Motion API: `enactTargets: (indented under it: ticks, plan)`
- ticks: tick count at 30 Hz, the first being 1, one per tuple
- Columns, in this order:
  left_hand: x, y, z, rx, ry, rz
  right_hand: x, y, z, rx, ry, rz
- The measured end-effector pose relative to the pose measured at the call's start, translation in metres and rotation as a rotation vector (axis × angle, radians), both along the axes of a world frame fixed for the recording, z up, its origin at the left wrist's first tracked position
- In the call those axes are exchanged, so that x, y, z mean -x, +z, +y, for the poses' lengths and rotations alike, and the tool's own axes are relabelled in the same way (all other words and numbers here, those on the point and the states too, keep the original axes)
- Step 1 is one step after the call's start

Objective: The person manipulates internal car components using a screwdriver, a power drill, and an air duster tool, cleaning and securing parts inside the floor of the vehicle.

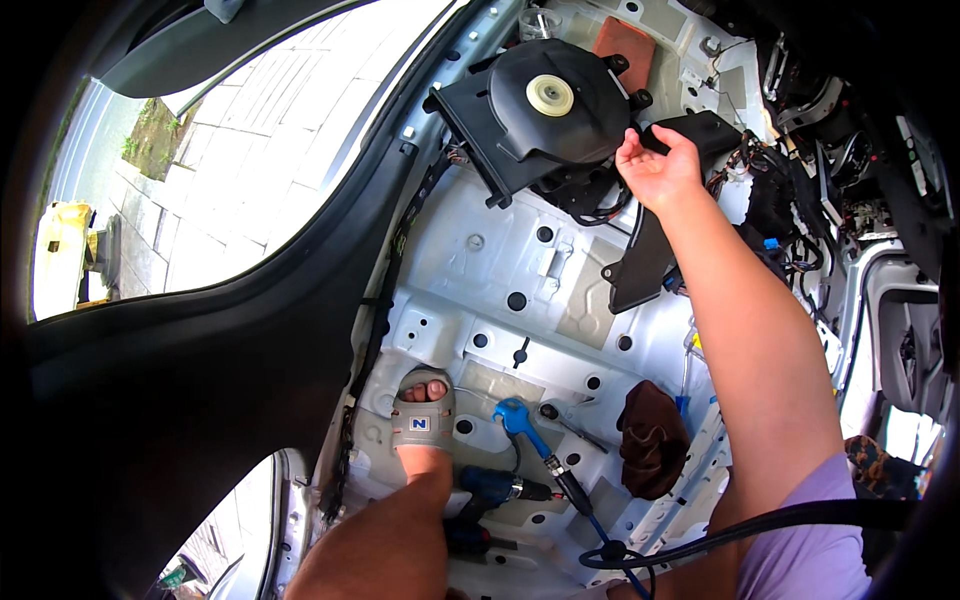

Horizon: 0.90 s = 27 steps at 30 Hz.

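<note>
My right hand (662,175) is raised palm up beside a black blower housing (590,105) with a round cream hub (550,95). Its fingers curl loosely, the thumb stands apart from them, and nothing shows in the palm. Whether the fingertips touch the housing's edge I cannot tell. Behind the hand lies a black plastic duct piece (705,135), and a flat dark bracket (640,265) hangs below the wrist. No part of my left hand is visible.
Bare metal car floor (470,240) has holes and ribs. My sandalled foot (424,415) stands near a blue-headed corded tool (515,415), a cordless drill (490,490), a ratchet (570,425) and a brown cloth bag (652,440). Wiring (790,250) hangs right; a black cable (760,520) crosses low.
</note>
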<state>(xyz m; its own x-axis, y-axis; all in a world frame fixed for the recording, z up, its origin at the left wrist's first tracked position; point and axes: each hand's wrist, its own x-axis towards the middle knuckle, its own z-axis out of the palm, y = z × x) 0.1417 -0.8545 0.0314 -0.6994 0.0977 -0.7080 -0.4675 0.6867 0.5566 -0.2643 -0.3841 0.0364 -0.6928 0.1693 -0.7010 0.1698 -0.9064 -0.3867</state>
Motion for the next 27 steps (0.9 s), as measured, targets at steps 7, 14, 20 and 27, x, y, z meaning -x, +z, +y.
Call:
enactTargets:
  ticks: [7,14,20,27]
  plan:
    - [-0.028,-0.006,-0.027,0.053,0.070,-0.015,-0.146,0.033,-0.024,-1.086,0.687,0.027]
    - [-0.036,-0.021,-0.038,0.047,0.053,0.031,-0.393,0.051,-0.021,-2.133,1.821,0.082]
    - [-0.045,-0.034,-0.032,0.087,0.035,0.123,-0.335,0.057,-0.015,-1.702,1.258,0.184]
    - [-0.020,-0.071,0.019,0.266,-0.165,0.449,-0.151,0.017,-0.149,-1.538,1.211,0.622]
